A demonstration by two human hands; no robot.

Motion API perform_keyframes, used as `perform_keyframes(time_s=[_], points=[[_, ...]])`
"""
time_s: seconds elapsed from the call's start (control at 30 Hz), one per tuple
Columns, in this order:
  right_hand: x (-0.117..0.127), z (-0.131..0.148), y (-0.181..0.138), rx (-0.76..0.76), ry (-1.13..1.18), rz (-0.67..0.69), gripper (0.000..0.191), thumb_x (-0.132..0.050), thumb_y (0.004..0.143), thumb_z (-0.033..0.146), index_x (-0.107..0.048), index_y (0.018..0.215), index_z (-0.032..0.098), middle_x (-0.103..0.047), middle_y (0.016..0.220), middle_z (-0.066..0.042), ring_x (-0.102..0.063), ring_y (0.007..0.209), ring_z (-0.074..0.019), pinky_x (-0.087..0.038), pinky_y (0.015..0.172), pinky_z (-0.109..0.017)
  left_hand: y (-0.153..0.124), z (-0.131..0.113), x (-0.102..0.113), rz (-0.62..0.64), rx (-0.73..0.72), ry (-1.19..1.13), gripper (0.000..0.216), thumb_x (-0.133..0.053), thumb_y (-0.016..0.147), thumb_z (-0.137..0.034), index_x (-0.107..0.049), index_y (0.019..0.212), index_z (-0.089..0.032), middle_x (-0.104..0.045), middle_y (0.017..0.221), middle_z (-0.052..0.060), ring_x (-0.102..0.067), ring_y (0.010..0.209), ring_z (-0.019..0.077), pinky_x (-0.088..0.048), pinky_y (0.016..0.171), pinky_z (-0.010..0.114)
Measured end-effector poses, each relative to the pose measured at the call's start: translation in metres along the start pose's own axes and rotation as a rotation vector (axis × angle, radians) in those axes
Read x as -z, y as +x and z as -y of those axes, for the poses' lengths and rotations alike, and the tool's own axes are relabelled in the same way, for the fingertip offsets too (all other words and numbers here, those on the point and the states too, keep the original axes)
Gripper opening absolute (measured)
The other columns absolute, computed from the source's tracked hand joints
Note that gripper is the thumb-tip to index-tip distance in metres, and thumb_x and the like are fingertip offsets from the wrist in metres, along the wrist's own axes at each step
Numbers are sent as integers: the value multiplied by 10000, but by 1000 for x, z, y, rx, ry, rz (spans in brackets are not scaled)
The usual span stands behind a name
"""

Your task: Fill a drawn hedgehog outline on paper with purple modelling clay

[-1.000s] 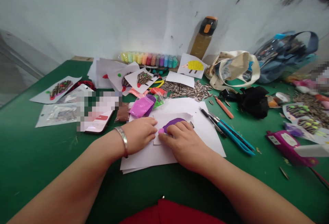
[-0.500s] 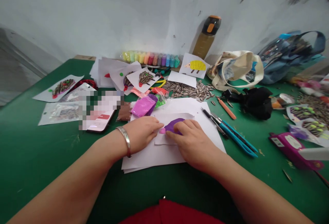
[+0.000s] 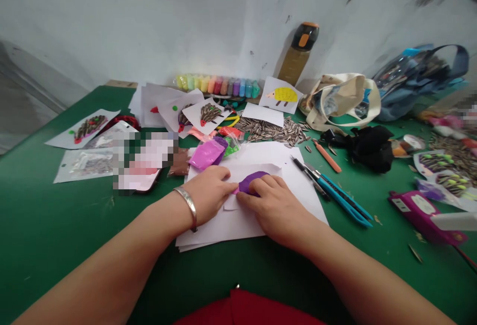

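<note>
A flat purple piece of modelling clay point(image 3: 255, 181) lies on a small white paper point(image 3: 230, 204), on top of larger white sheets point(image 3: 208, 230). At its left edge is a small bit of pink clay point(image 3: 236, 191), mostly covered by fingertips. My left hand point(image 3: 208, 193), with a silver bracelet at the wrist, is closed, its fingertips pressed on the pink clay. My right hand point(image 3: 275, 205) is curled over the purple clay, and its thumb and forefinger lie close beside the pink bit. A magenta clay packet point(image 3: 205, 155) rests just beyond my left hand.
Right of the sheets lie a pen point(image 3: 311, 178), a blue cutter point(image 3: 341, 198) and an orange stick point(image 3: 328, 157). Sunflower seeds point(image 3: 270, 131), finished hedgehog cards point(image 3: 208, 115) and clay tubs point(image 3: 219, 85) are farther back. A phone point(image 3: 149, 163) lies left, a bottle point(image 3: 298, 56) by the wall.
My left hand has moved slightly right and down, and its fingertips now cover most of the pink clay. My right fingers have shifted a little left, toward it.
</note>
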State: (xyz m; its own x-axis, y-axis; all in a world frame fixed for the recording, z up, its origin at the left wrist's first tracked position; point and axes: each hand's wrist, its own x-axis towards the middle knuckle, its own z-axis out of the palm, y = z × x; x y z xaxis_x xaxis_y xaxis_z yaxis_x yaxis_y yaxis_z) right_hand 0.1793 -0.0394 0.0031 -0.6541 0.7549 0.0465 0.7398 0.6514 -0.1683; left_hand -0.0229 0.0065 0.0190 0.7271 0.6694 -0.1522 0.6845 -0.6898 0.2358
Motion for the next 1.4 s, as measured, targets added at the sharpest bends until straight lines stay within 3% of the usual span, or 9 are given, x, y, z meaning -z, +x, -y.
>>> perform_keyframes(time_s=[0.17,0.37,0.53,0.63,1.03,1.4], points=[[3,1,0,2,8,3,341,-479,875,111,-597,1171,232,-552,1002,-65,-423,928,-226,-320,837,-370,0,1,-2,-28,-1,-29,335,-458,913,-168,-613,1204,-227,-567,962,89,-533,921,245,-443,830,376],[2,1,1,3,4,37,341,-482,879,122,-591,1183,233,-557,1005,-67,-427,929,-231,-316,844,-379,-1,-1,-2,-41,-12,27,251,-465,921,-212,-684,1042,-226,-559,917,78,-538,895,231,-442,804,354],[2,2,0,12,-6,16,349,-492,869,120,-593,1179,245,-557,1003,-60,-425,924,-232,-312,845,-384,-2,-2,4,25,10,-32,262,-482,903,-170,-647,1107,-178,-572,971,90,-544,944,236,-440,859,361],[2,2,-1,21,-12,9,358,-478,881,129,-581,1203,246,-557,1007,-62,-426,912,-229,-313,844,-384,-2,-3,5,51,12,-19,238,-481,911,-185,-674,1051,-172,-572,985,98,-546,958,240,-445,864,359],[-1,-7,-2,-20,56,-37,423,-478,850,77,-595,1224,238,-575,1029,-74,-447,944,-221,-332,843,-368,-3,-3,5,48,21,-25,259,-510,890,-177,-644,1111,-169,-579,987,94,-553,957,246,-452,860,372],[-7,-4,9,-23,9,-20,396,-489,879,110,-585,1248,221,-582,1030,-94,-449,952,-235,-341,822,-381,-2,-6,7,92,42,23,219,-499,903,-179,-685,1013,-141,-580,1039,120,-548,1007,256,-435,912,373]])
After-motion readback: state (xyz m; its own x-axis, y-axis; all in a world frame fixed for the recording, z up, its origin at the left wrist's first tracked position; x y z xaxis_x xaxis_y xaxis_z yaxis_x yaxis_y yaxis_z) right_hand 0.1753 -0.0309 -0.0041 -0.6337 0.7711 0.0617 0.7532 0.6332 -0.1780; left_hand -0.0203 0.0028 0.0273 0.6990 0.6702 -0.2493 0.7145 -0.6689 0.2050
